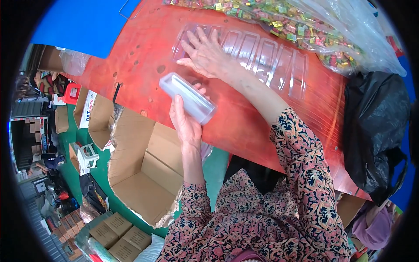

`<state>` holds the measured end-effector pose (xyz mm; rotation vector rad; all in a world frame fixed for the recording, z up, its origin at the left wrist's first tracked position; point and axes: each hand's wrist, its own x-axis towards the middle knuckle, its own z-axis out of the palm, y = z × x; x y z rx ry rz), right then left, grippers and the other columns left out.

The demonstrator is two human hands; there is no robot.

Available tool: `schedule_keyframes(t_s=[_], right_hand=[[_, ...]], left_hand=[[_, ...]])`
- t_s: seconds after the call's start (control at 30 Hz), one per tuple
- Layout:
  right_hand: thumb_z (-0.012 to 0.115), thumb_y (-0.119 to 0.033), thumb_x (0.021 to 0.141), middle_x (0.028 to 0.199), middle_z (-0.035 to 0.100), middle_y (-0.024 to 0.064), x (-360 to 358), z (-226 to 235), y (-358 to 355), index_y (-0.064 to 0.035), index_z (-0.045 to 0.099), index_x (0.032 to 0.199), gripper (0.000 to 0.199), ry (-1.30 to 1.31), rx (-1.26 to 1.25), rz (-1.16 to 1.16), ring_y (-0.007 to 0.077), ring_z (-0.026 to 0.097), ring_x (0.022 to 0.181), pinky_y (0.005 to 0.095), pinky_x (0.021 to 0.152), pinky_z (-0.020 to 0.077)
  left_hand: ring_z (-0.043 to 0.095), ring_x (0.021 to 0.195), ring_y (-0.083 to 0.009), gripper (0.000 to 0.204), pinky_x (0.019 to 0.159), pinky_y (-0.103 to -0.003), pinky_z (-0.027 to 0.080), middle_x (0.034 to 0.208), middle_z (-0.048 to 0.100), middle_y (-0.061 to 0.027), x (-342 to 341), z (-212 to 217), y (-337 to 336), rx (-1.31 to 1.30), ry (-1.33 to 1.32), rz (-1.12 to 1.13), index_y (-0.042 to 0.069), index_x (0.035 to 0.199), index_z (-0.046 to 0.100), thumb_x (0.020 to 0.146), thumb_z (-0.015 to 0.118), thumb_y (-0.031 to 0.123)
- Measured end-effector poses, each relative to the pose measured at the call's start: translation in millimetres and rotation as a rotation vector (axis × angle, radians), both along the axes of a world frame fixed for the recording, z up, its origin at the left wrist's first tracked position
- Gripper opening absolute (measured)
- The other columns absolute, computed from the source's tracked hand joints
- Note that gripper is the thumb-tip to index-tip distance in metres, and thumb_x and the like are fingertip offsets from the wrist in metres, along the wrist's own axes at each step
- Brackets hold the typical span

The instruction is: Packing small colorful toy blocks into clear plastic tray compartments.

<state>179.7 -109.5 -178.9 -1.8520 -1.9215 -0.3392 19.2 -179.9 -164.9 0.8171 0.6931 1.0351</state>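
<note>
My left hand (185, 124) holds a small clear plastic box (187, 98) above the near edge of the red table (144, 48). My right hand (205, 54) lies flat, fingers spread, on the left end of a long clear plastic tray (266, 61) with several narrow compartments. Beyond the tray lies a clear bag full of small colourful wrapped candies (305, 26).
An open empty cardboard box (139, 174) stands on the green floor to the left below the table. A black plastic bag (375, 131) hangs over the table's right end. Smaller cartons (120, 238) sit at the lower left, with more boxes and clutter further left.
</note>
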Motion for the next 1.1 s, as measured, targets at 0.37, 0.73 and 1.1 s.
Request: schedule_keyframes(t_s=[0.37,0.73,1.1], right_hand=[[0.039,-0.054,0.090,0.140,0.033,0.0244,-14.1,-4.1,8.7,-0.0021,0.044,0.130,0.065,0.053,-0.085,-0.007,0.0444,0.029,0.130,0.0685,0.096,0.0248],[0.041,-0.052,0.090,0.142,0.027,0.0267,44.8,16.4,-93.2,0.0001,0.035,0.135,0.069,0.087,-0.086,-0.229,0.0478,0.021,0.132,0.0702,0.097,0.0214],[0.040,-0.045,0.093,0.145,0.025,0.0214,52.2,-3.8,-89.0,-0.0033,0.037,0.135,0.059,-0.001,-0.167,-0.167,0.0414,0.021,0.134,0.0663,0.099,0.0241]], left_hand=[[0.062,0.094,-0.0281,0.050,0.079,-0.042,0.054,0.111,0.058,-0.0225,2.0,-0.3,-3.3,-0.043,-0.070,0.046,-0.003,0.123,0.042,0.093,0.052,0.035],[0.061,0.097,-0.0282,0.054,0.083,-0.042,0.054,0.115,0.056,-0.0237,-3.5,-2.3,-1.5,0.006,-0.020,0.036,-0.003,0.128,0.038,0.094,0.046,0.038],[0.062,0.095,-0.0286,0.051,0.080,-0.042,0.055,0.110,0.058,-0.0227,0.4,-3.3,-2.3,-0.008,-0.066,0.040,-0.002,0.124,0.042,0.092,0.053,0.035]])
